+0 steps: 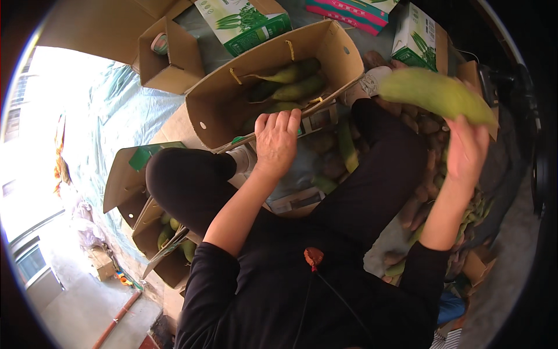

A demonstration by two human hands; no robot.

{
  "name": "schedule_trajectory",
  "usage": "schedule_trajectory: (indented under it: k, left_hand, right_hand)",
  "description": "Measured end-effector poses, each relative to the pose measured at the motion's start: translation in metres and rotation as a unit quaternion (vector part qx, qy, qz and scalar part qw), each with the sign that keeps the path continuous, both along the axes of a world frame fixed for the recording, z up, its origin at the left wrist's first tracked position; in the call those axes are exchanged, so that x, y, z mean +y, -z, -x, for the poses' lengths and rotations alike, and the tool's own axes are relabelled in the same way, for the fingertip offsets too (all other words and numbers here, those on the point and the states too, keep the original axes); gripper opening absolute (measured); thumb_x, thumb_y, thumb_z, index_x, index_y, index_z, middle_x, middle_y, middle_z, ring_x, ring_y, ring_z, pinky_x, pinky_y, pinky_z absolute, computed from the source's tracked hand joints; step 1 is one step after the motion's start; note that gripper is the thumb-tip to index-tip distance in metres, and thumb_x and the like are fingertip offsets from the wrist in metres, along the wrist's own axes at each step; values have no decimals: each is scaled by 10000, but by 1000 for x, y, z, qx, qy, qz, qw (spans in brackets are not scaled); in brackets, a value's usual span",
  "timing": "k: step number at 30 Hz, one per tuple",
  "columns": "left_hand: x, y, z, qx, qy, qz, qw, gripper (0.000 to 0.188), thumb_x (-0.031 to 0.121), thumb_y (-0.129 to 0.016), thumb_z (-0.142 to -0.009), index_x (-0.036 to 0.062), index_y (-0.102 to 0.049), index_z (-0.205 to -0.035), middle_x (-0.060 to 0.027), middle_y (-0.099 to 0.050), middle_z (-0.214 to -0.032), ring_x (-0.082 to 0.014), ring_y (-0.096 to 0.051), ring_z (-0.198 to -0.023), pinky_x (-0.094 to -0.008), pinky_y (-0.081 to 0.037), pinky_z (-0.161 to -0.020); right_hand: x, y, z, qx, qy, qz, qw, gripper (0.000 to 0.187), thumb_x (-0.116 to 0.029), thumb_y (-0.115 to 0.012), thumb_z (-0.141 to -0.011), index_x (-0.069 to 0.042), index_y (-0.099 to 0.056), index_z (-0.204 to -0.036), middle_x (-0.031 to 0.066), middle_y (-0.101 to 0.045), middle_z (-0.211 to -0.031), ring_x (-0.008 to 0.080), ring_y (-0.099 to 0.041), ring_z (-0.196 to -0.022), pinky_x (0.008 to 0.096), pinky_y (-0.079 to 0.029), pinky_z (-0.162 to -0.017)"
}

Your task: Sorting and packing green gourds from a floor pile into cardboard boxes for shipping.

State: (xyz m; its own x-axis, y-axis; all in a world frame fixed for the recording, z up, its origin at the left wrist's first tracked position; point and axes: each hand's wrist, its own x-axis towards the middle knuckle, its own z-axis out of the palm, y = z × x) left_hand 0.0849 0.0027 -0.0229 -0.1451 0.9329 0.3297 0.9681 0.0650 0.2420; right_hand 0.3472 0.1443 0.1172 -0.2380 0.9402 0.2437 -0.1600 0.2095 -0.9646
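My right hand [467, 148] holds a large pale-green radish [436, 94] up by its lower end, at the right; both are somewhat blurred. My left hand [278, 139] is closed over the near rim of an open cardboard box [200, 110], fingers curled over its edge. Several green radishes [297, 88] lie inside this box, one with a thin tapering tail. Short yellow cord loops [235, 76] hang from its walls. The box stands in front of me, between and beyond my knees. Part of its inside is hidden behind my left hand and the near wall.
Printed green-and-white boxes [256, 35] stand beyond, another [414, 36] at the far right. A smaller open carton [168, 58] holds a round container. Opened cartons [160, 232] with green produce sit by my left knee. Reddish-brown roots [427, 125] and more radishes [347, 145] lie around my legs.
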Motion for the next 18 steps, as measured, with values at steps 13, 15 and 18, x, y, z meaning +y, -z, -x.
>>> schedule_trajectory:
  k: [13, 15, 18]
  left_hand:
    - [0, -3, -1, 20, 29, -8, 999, 315, 83, -509, -747, 98, -539, -1060, -38, -552, -869, -199, -544, -839, -375, -368, -843]
    - [6, -4, -2, 15, 36, -2, 999, 294, 82, -513, -751, 99, -551, -1042, -42, -559, -873, -204, -545, -842, -380, -376, -837]
    - [0, 0, 7, 67, 10, -16, 998, 255, 103, -537, -761, 106, -561, -1016, -46, -559, -859, -209, -547, -841, -376, -390, -812]
  right_hand:
    - [-1, 94, 203, -29, -208, 302, 930, 432, -103, -714, -714, 2, -528, -1089, 99, -583, -971, 178, -580, -886, 295, -490, -736]
    - [20, 107, 185, -152, -152, 99, 971, 366, -115, -712, -708, 16, -575, -1021, 103, -600, -917, 173, -591, -845, 294, -493, -725]
    - [25, 85, 164, -190, -143, -25, 971, 260, -158, -685, -726, -6, -623, -927, 115, -647, -873, 184, -619, -796, 299, -494, -719]
